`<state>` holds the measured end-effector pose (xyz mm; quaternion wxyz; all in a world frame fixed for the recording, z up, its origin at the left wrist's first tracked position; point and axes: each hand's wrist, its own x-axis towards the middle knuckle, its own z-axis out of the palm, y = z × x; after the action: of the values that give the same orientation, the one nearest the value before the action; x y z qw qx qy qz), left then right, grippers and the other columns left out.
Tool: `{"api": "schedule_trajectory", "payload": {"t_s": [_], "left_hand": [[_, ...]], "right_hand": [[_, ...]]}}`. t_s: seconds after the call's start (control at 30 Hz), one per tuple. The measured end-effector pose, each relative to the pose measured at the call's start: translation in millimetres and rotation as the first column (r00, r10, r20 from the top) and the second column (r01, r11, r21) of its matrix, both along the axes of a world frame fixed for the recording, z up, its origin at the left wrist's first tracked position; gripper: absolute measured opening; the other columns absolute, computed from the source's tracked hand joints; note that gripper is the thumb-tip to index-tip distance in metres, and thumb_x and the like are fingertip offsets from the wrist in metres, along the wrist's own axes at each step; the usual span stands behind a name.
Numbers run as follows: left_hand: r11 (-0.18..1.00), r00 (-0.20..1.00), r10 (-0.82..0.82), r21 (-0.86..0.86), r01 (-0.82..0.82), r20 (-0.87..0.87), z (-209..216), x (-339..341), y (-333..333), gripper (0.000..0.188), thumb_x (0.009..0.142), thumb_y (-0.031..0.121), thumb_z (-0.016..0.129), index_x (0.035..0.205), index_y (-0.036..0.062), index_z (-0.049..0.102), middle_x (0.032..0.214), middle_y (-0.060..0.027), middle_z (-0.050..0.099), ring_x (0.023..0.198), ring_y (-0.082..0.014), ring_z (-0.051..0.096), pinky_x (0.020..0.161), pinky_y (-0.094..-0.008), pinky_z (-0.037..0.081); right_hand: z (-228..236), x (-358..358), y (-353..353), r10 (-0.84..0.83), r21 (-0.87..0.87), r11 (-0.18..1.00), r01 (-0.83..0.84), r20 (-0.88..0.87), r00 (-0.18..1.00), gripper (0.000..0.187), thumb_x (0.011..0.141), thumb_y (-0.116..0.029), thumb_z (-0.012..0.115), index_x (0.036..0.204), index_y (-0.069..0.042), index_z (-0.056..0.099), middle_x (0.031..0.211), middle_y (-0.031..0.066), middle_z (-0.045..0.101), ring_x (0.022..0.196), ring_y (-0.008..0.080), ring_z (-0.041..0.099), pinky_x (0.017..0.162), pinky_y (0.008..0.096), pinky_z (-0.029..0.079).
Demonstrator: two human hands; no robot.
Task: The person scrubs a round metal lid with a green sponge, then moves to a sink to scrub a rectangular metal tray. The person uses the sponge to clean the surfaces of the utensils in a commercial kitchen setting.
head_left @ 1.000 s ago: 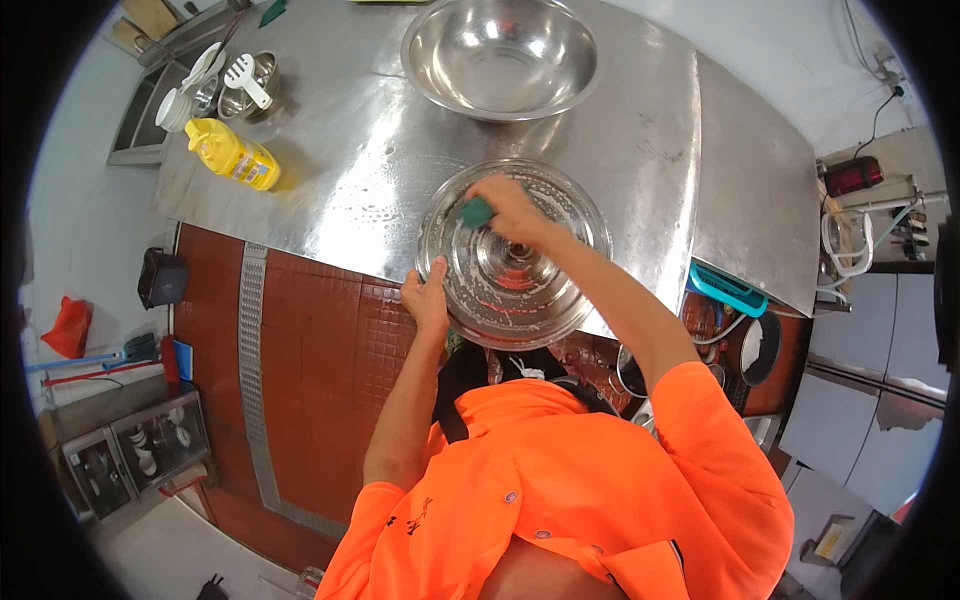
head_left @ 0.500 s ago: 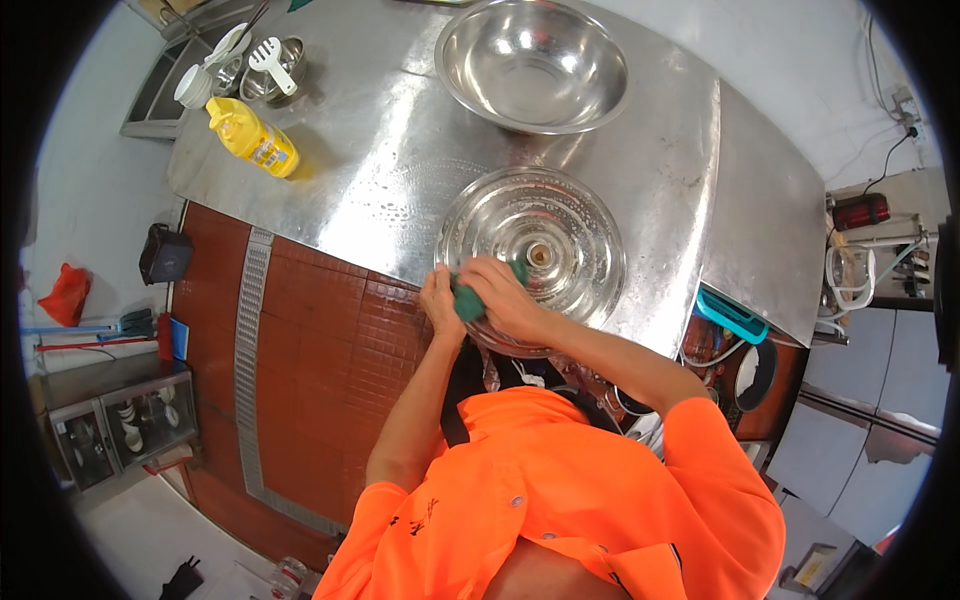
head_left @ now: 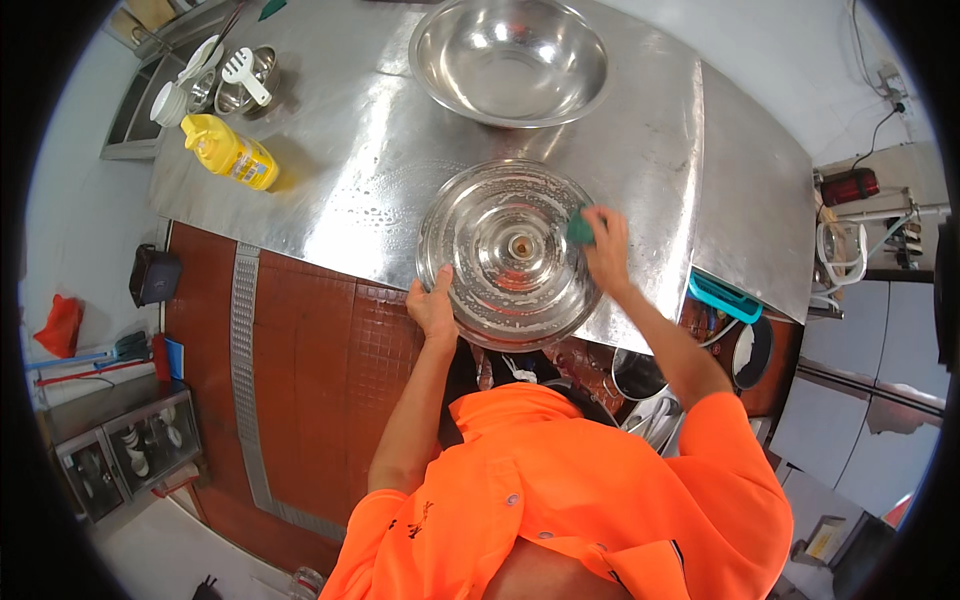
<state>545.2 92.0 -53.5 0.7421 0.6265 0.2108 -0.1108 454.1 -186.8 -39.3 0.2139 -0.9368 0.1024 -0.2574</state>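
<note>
A round stainless steel pot lid (head_left: 505,305), streaked with suds, lies at the near edge of the steel table and juts a little past it. My left hand (head_left: 434,308) grips the lid's left rim, thumb on top and fingers partly hidden below. On the opposite side, my right hand (head_left: 607,250) pinches a green scouring pad (head_left: 579,228) against the lid near its right rim. Beyond the lid stands a large, wide steel basin (head_left: 510,70).
A yellow squeeze bottle (head_left: 230,153) stands at the table's left. Behind it are a steel bowl (head_left: 264,72) with a white slotted turner (head_left: 246,76), and white bowls (head_left: 168,104). A turquoise tray (head_left: 725,297) sits below the table's right part. Red tiles (head_left: 300,330) cover the floor.
My right hand has carried the scouring pad from the lid's left side across to its right. My left hand, formerly close beside the pad, now grips the left rim alone.
</note>
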Motion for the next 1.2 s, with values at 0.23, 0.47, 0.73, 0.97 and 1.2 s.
{"api": "schedule_trajectory", "payload": {"t_s": [0.23,0.47,0.73,0.97,1.2], "left_hand": [[0.996,0.997,-0.073,0.060,0.072,0.021,2,1,-2,0.030,0.080,0.017,0.076,0.093,-0.0048,0.060,0.089,-0.0066,0.062,0.079,-0.0145,0.053,0.073,-0.0304,0.044],[0.983,0.984,-0.172,0.063,0.174,-0.035,-17,11,21,0.081,0.083,0.028,0.073,0.136,-0.0165,0.030,0.130,-0.0217,0.047,0.114,-0.0219,0.048,0.093,-0.0329,0.040],[0.967,0.978,-0.189,-0.188,0.170,-0.085,17,11,15,0.071,0.098,0.048,0.042,0.143,-0.0049,0.029,0.142,-0.0183,0.038,0.128,-0.0265,0.038,0.105,-0.0365,0.032],[0.942,0.990,-0.140,-0.308,0.135,0.006,51,31,8,0.044,0.098,0.038,0.045,0.114,-0.0007,0.058,0.112,-0.0100,0.059,0.097,-0.0173,0.055,0.083,-0.0309,0.046],[0.914,0.881,-0.404,0.080,0.397,0.246,123,15,-2,0.022,0.078,0.003,0.069,0.098,-0.0014,0.062,0.091,-0.0052,0.065,0.078,-0.0127,0.058,0.073,-0.0282,0.047]], "right_hand": [[34,-19,137,0.351,0.324,0.885,-0.334,0.007,0.936,0.050,0.061,0.009,0.058,0.108,-0.008,0.058,0.110,0.0112,0.056,0.107,0.0323,0.051,0.094,0.0430,0.037],[16,-17,28,0.176,0.122,0.975,-0.184,0.068,0.982,0.036,0.064,0.006,0.058,0.098,-0.006,0.059,0.104,0.0137,0.060,0.101,0.0360,0.054,0.088,0.0447,0.040],[56,121,34,0.153,0.307,0.939,-0.156,0.036,0.988,0.039,0.065,-0.004,0.076,0.101,-0.004,0.061,0.104,0.0148,0.058,0.095,0.0353,0.057,0.082,0.0397,0.046],[82,118,158,0.611,0.253,0.735,-0.629,0.155,0.776,0.037,0.066,-0.005,0.074,0.101,-0.007,0.061,0.106,0.0109,0.056,0.104,0.0312,0.052,0.090,0.0407,0.042],[138,154,55,0.360,0.267,0.895,-0.358,0.044,0.932,0.030,0.074,-0.009,0.072,0.101,-0.003,0.064,0.108,0.0119,0.058,0.101,0.0303,0.055,0.088,0.0395,0.043]]}}
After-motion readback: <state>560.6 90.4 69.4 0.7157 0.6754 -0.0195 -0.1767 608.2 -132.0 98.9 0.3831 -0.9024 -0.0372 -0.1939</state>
